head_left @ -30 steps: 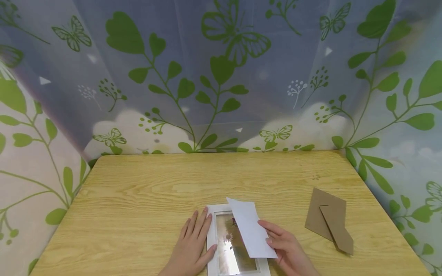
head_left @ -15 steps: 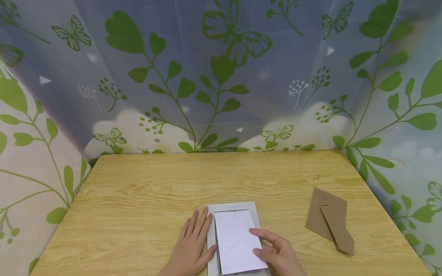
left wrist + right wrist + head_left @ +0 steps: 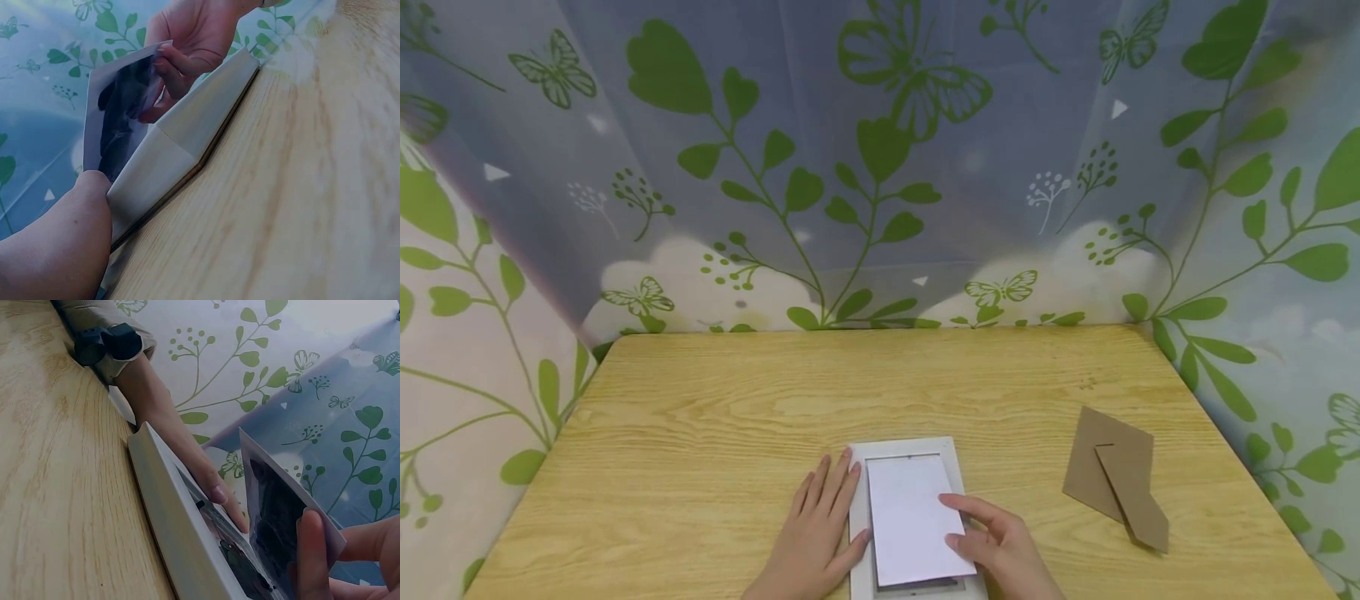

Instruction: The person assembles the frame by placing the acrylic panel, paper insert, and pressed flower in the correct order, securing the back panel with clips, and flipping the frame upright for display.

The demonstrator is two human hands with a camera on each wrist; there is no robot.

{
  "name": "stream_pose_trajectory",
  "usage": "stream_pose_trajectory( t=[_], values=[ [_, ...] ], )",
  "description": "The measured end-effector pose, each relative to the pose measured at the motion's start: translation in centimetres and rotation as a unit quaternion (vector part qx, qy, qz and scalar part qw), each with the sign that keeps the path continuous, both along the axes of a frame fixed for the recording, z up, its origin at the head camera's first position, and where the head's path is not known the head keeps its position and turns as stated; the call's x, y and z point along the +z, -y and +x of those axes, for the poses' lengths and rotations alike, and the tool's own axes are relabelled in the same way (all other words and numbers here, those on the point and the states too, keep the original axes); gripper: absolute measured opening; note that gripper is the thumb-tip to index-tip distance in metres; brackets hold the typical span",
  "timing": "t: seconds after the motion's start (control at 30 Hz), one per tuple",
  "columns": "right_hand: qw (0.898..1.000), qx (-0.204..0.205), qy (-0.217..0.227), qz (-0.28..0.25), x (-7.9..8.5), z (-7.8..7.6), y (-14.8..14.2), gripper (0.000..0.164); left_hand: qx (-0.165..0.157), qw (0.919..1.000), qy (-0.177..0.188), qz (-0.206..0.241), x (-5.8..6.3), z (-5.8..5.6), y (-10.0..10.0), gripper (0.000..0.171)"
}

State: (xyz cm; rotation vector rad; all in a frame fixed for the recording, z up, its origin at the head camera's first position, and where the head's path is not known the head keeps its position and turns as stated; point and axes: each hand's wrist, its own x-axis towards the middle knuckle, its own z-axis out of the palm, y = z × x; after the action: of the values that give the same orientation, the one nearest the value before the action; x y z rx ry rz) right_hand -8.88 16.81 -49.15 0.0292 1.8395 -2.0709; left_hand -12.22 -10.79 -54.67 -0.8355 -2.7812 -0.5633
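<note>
Right hand (image 3: 1003, 543) pinches a photo (image 3: 913, 521) above the frame (image 3: 902, 448), seemingly fitting it; left hand (image 3: 816, 529), fingers straight, rests on the frame's left; lowering seems next.

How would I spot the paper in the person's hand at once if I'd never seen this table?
On the wood-patterned table, find the white frame low in the head view, with the left hand resting on its left side. Over its opening, the right hand pinches the paper. Unlike the frame, it is a thin sheet, plain white on top and darkly printed underneath.
</note>
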Motion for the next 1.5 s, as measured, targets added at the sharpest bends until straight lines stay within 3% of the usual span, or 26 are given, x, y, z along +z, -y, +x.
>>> stream_pose_trajectory(
  t=[0.27, 0.47, 0.67, 0.87, 1.2, 1.37, 1.5],
  values=[
    [1.0, 0.0, -0.009, -0.003, 0.02, 0.07, 0.14, 0.056, 0.005, 0.9999, 0.013, -0.003, 0.1, 0.11, -0.05, 0.077],
    [1.0, -0.002, 0.007, -0.003, 0.23, 0.22, 0.49, 0.056, 0.003, 0.9999, 0.01, -0.005, 0.04, 0.1, 0.02, 0.078],
    [0.999, -0.016, -0.011, 0.03, 0.32, 0.02, 0.73, 0.054, 0.002, 1.0, 0.008, -0.005, -0.01, -0.01, 0.01, 0.079],
    [1.0, -0.017, -0.007, 0.019, 0.06, -0.13, 0.79, 0.055, 0.006, 0.9999, 0.001, -0.009, -0.13, -0.04, -0.05, 0.075],
    [0.999, -0.02, 0.007, 0.026, -0.05, -0.16, 0.72, 0.057, 0.022, 0.9987, 0.023, 0.04, 0.16, 0.15, -0.37, 0.063],
    [0.999, -0.004, 0.023, 0.033, -0.14, -0.11, 0.6, 0.062, 0.033, 0.9975, 0.026, 0.056, 0.32, 0.29, -0.61, 0.062],
    [0.998, 0.024, -0.002, 0.064, -0.02, 0.05, 0.36, 0.057, 0.037, 0.9979, 0.019, 0.05, 0.42, 0.35, -0.6, 0.064]
  ],
)
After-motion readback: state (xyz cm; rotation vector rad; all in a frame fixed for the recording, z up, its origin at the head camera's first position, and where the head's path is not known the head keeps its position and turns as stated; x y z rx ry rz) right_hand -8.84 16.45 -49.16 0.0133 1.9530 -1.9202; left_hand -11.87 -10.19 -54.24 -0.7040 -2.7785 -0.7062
